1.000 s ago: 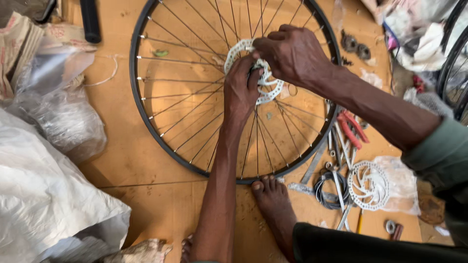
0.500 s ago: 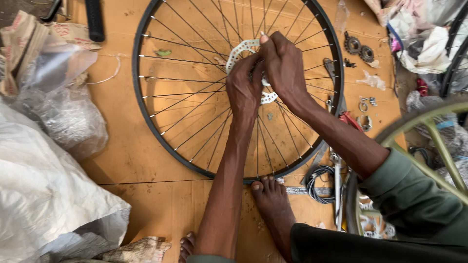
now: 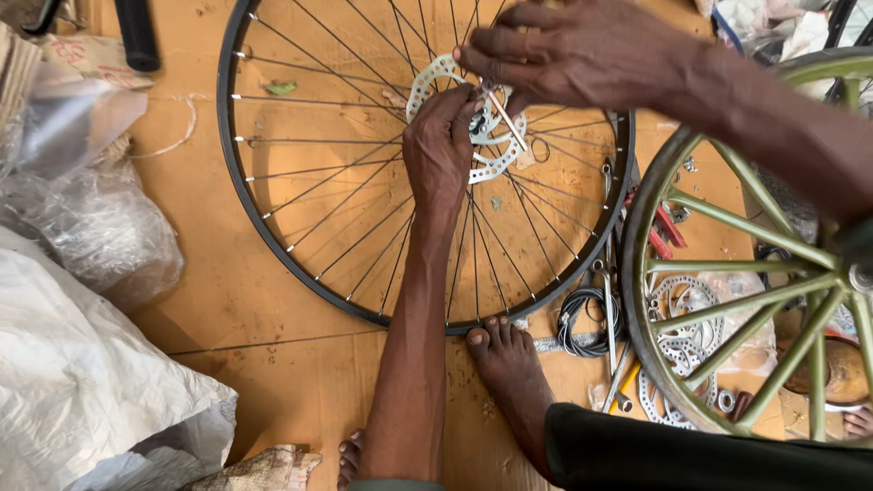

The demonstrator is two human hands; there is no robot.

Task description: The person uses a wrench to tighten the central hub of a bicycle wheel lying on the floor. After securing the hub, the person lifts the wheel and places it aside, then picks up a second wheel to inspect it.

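A person's left hand (image 3: 441,150) presses a brake disc (image 3: 459,114) onto the hub of a spoked wheel (image 3: 273,241) lying on the wooden floor (image 3: 227,300), while the right hand (image 3: 573,50) pinches a thin tool (image 3: 506,118) at it; fastening looks unfinished.

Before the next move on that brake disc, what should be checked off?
1. Left hand bracing the brake disc at the hub: ok.
2. Right hand has the thin tool at the disc: ok.
3. Black spoked wheel flat on the wooden floor: ok.
4. Foot steadying the rim: ok, toes touch it.
5. Tool seated on a bolt: cannot tell.
6. Green wheel crowding the right forearm: not ok.
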